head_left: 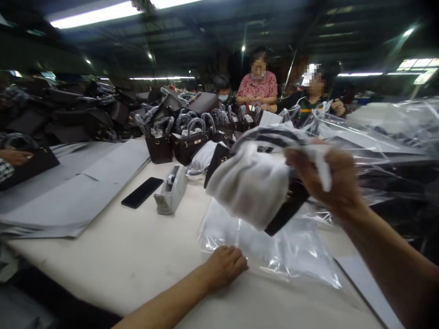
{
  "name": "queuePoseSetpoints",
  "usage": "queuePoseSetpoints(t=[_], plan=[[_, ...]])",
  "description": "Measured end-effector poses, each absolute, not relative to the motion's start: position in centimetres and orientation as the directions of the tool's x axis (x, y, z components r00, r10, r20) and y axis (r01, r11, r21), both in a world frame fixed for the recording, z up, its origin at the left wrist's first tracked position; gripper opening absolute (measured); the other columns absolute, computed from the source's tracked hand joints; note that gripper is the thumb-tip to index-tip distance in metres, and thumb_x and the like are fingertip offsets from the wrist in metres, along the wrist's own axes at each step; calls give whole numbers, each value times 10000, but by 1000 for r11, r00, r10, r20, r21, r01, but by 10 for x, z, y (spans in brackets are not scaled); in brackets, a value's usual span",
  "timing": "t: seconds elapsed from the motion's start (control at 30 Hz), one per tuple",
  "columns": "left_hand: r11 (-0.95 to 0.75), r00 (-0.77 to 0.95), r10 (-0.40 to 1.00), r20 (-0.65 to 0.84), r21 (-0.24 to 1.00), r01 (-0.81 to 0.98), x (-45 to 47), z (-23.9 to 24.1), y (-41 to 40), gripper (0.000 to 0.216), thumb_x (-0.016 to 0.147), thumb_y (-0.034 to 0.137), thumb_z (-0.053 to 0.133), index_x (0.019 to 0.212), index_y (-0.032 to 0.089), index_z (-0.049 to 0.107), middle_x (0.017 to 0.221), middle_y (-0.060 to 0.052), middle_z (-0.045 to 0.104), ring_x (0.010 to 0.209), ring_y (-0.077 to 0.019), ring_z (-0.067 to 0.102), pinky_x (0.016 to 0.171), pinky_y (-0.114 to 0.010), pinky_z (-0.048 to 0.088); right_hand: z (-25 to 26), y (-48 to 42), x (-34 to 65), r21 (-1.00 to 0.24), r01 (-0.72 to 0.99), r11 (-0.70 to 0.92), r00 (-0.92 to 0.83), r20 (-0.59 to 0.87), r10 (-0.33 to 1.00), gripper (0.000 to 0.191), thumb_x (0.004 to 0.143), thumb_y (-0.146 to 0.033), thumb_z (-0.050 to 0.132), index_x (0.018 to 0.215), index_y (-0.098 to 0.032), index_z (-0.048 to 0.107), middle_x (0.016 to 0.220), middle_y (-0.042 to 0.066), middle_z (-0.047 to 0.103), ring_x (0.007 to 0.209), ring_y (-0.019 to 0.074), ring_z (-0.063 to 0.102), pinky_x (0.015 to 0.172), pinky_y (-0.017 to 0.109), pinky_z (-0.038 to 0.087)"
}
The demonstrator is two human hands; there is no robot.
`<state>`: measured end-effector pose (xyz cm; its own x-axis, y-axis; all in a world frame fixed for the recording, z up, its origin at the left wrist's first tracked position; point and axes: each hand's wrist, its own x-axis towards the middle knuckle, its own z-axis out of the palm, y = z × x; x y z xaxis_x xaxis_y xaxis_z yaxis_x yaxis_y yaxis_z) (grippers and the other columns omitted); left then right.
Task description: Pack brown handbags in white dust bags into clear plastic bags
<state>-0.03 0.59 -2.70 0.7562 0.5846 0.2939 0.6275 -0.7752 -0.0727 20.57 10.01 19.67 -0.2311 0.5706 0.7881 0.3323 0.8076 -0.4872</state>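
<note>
My right hand point(327, 176) is closed round the wrapped handles of a dark brown handbag point(288, 208), lifted and tilted above the table. White soft wrapping point(250, 183) covers much of its side, and a white strip hangs by my fingers. Motion blurs the hand and the bag. Below lies a flat clear plastic bag point(274, 256). My left hand point(226, 265) rests at its near edge, fingers curled down on the film; the fingertips are hidden.
A tape dispenser point(171, 189) and a black phone point(142, 192) lie left of centre. Grey sheets point(78, 183) are stacked at the left. Handbags point(190, 141) stand behind, beside a large dark pile point(68, 109). Plastic-wrapped goods point(387, 155) crowd the right. Other people point(257, 89) work across the table.
</note>
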Motion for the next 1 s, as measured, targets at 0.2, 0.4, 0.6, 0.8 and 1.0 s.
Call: queuePoseSetpoints(t=[0.2, 0.4, 0.6, 0.8, 1.0], plan=[[-856, 820, 496, 287, 5, 516, -7, -18, 9, 269, 910, 408, 354, 894, 182, 498, 704, -3, 554, 602, -136, 514, 490, -252, 363, 166, 184, 101, -452, 187, 872, -510, 714, 480, 148, 795, -265, 564, 792, -126, 616, 716, 3, 580, 662, 108, 520, 620, 218, 396], [-757, 713, 652, 258, 279, 591, -7, -6, 15, 158, 852, 141, 430, 740, 165, 538, 673, -14, 562, 613, -137, 519, 574, -262, 393, 135, 167, 131, -483, 493, 724, -378, 631, 678, 637, 787, -246, 567, 1355, -120, 309, 1297, 149, 456, 1068, 216, 507, 813, 324, 450], [-518, 563, 819, 112, 565, 641, -1, 18, 38, 148, 759, 218, 627, 670, 152, 529, 638, 32, 549, 574, -81, 513, 516, -168, 369, 77, 31, 233, -354, 697, 623, -666, 3, 746, 617, 760, -387, 628, 1286, -133, 429, 1213, 139, 544, 1071, 258, 527, 860, 365, 451], [-499, 659, 751, -38, 621, 604, -3, 30, 45, 101, 806, 269, 572, 759, 186, 605, 558, 56, 500, 538, -81, 487, 523, -168, 353, 8, -6, 267, -182, 878, 443, -465, -102, 879, 242, 851, -95, 426, 773, -196, 632, 709, 23, 626, 677, 162, 570, 588, 259, 399], [-547, 751, 640, -162, 591, 593, -3, 31, 28, 210, 761, 272, 627, 605, 166, 534, 685, 27, 554, 647, -101, 525, 574, -183, 370, 4, -6, 269, -406, 817, 410, -456, -18, 890, 168, 810, -312, 579, 694, -195, 614, 691, 5, 614, 660, 141, 562, 587, 237, 403]])
